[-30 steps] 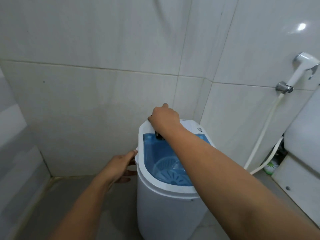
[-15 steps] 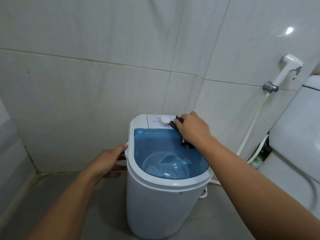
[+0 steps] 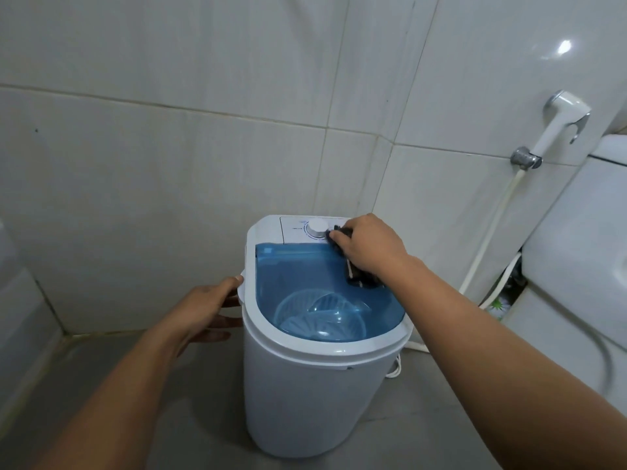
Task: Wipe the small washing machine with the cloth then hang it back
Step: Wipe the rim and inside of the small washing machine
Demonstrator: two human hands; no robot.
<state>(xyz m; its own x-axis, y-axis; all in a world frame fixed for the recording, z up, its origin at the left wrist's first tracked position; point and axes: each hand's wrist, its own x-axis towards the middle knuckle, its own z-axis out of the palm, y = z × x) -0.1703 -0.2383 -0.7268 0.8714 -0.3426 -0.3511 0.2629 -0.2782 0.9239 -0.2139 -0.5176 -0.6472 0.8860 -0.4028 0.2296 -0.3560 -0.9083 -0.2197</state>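
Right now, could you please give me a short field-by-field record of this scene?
setting: tiled corner, grey floor
washing machine: white, upright, blue lid closed
cloth: dark, on the lid's right rear, beside the dial
right hand: grips cloth
left hand: fingers straight, steadying the machine's left rim
nearby: spray hose, toilet
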